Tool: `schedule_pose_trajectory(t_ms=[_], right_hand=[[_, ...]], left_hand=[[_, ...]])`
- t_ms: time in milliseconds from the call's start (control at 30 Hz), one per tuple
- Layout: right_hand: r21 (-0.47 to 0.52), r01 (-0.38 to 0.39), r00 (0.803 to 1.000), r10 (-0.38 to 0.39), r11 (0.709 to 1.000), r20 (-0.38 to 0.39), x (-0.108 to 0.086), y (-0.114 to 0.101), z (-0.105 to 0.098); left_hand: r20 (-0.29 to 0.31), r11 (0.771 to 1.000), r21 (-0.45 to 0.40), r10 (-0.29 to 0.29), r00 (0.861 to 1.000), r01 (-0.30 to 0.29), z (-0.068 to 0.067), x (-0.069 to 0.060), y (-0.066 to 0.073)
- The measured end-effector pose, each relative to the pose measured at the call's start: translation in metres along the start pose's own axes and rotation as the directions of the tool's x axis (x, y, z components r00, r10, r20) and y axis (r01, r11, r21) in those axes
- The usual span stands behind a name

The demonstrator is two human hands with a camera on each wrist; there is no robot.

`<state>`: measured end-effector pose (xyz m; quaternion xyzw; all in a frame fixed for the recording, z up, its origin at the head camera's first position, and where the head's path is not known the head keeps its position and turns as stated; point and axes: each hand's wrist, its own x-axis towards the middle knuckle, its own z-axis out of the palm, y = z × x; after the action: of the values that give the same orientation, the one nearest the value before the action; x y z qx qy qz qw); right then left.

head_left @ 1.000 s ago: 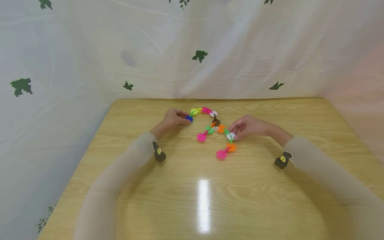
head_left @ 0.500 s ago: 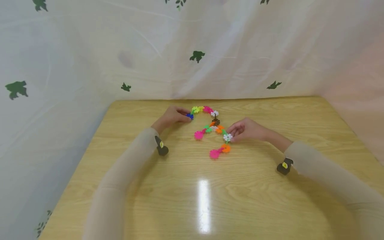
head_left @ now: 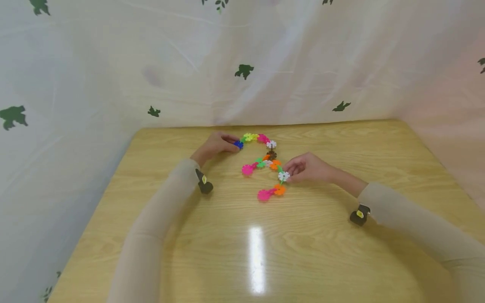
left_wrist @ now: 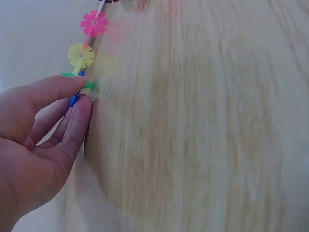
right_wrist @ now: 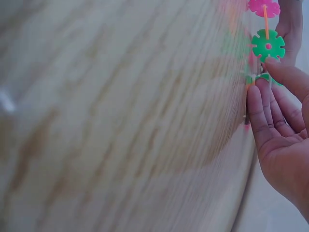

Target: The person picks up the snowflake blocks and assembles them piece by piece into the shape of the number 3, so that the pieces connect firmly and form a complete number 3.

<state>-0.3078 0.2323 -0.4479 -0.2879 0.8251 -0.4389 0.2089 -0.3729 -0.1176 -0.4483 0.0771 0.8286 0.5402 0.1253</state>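
Observation:
A chain of flower-shaped interlocking discs lies on the table in a shape like a 3. At its upper left end, my left hand (head_left: 216, 146) pinches the blue disc (head_left: 238, 144) between thumb and fingers; the left wrist view shows this disc (left_wrist: 74, 99) edge-on. Farther along come a yellow disc (left_wrist: 81, 56) and a pink disc (left_wrist: 93, 22). On the lower right curve my right hand (head_left: 310, 169) pinches the chain at a white disc (head_left: 283, 176). Below that hang an orange disc (head_left: 279, 190) and a pink end disc (head_left: 264, 195). Fingers partly hide the gripped pieces.
The wooden table (head_left: 212, 252) reaches back to a pale curtain (head_left: 288, 54) with green leaf prints. A shorter branch ends in another pink disc (head_left: 247, 170) between the hands. Both wrists carry a small black camera (head_left: 205, 184).
My right hand has moved slightly left and toward me, drawing the chain's lower end leftward. The left hand stays on the blue disc, shifted only a little.

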Motion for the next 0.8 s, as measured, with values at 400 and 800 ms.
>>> schedule_pose_trajectory(t_ms=[400,800], right_hand=[[-0.020,0.019,0.998,-0.020,1.000,-0.063,-0.003,-0.002,0.011],[0.013,0.019,0.998,-0.018,1.000,-0.068,-0.003,-0.006,0.018]], left_hand=[[-0.026,1.000,-0.009,0.020,0.999,-0.020,0.004,0.006,-0.002],[-0.009,0.999,-0.049,0.002,1.000,-0.002,0.005,0.010,-0.002]])
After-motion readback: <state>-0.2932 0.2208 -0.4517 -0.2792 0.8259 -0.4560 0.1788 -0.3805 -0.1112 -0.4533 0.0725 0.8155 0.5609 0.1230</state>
